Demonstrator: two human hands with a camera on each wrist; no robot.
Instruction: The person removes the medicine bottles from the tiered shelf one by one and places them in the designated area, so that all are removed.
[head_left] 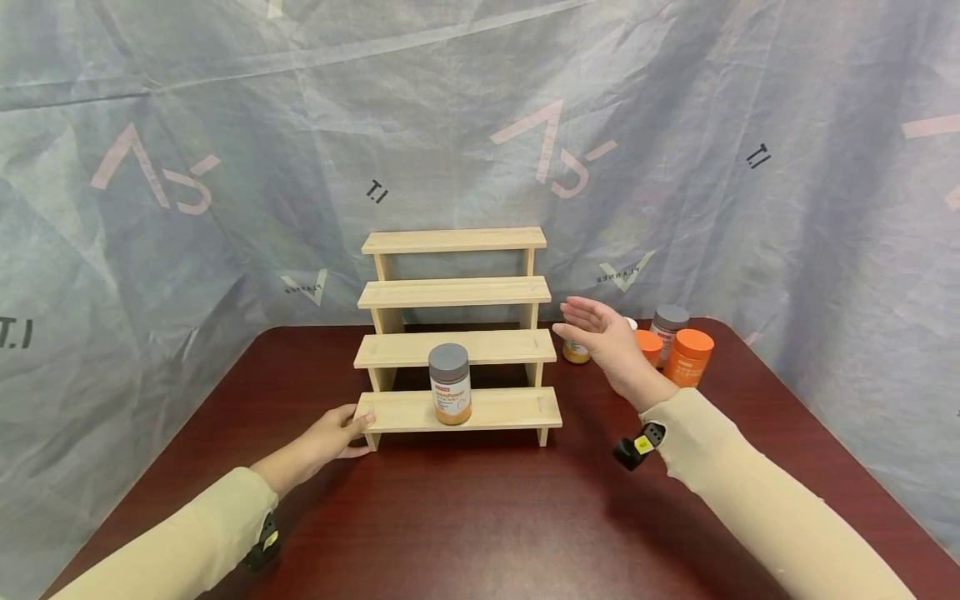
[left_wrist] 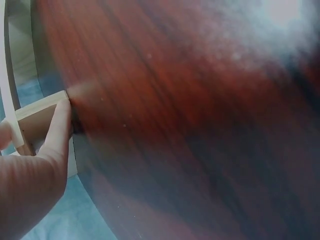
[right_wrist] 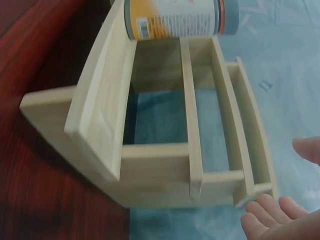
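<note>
A four-step wooden display rack (head_left: 454, 291) stands on the table in the head view. My left hand (head_left: 324, 443) grips the left end of its lowest step, thumb on top and fingers below. In the left wrist view, a finger of that hand (left_wrist: 56, 145) lies along the rack's end. On the lowest step, near its middle, a supplement jar (head_left: 451, 390) with a grey lid and an amber base stands upright. My right hand (head_left: 609, 340) is raised just right of the rack, fingers extended, holding nothing.
Behind my right hand stand several more jars: an orange one (head_left: 688, 357), a grey-lidded one (head_left: 670, 319) and an amber-based one (head_left: 576, 352), partly hidden by my fingers. The dark red table (head_left: 480, 517) reaches back to a grey printed curtain (head_left: 450, 108).
</note>
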